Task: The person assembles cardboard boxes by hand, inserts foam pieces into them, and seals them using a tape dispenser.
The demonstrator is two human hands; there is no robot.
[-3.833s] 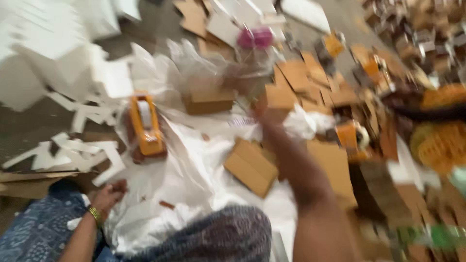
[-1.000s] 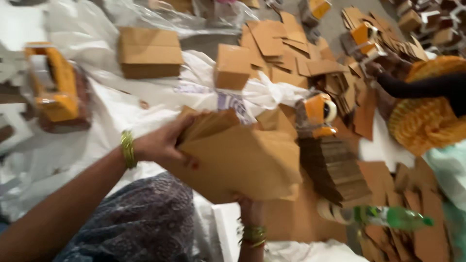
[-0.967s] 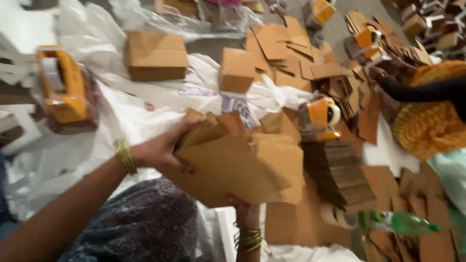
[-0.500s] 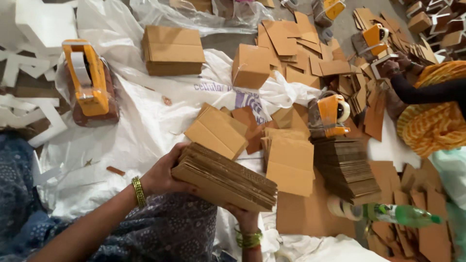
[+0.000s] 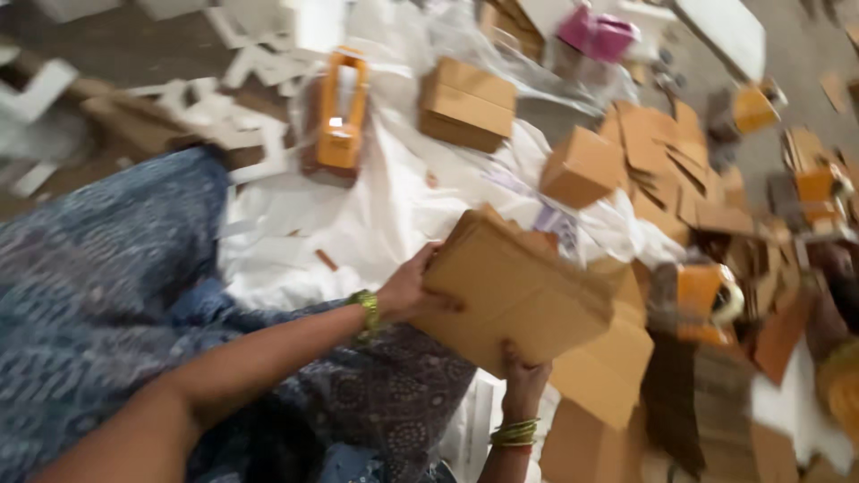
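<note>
A stack of flat brown cardboard pieces (image 5: 514,291) is held over my lap. My left hand (image 5: 410,288) grips its left edge, a green bangle on that wrist. Under the stack's lower edge my right hand (image 5: 522,376) grips it from below, with yellow bangles on the wrist. The stack is tilted, its right end lower. Both hands are closed on it. The picture is blurred by movement.
A white plastic sheet (image 5: 394,206) covers the floor. On it lie an orange tape dispenser (image 5: 338,116), two folded brown boxes (image 5: 465,103) (image 5: 582,165), and loose flat cardboard (image 5: 680,170). A second orange dispenser (image 5: 702,295) is at right. White foam scraps (image 5: 224,107) lie upper left.
The view has swung left and down. The cardboard stack stays in both hands and has been raised and turned so its broad face shows.
</note>
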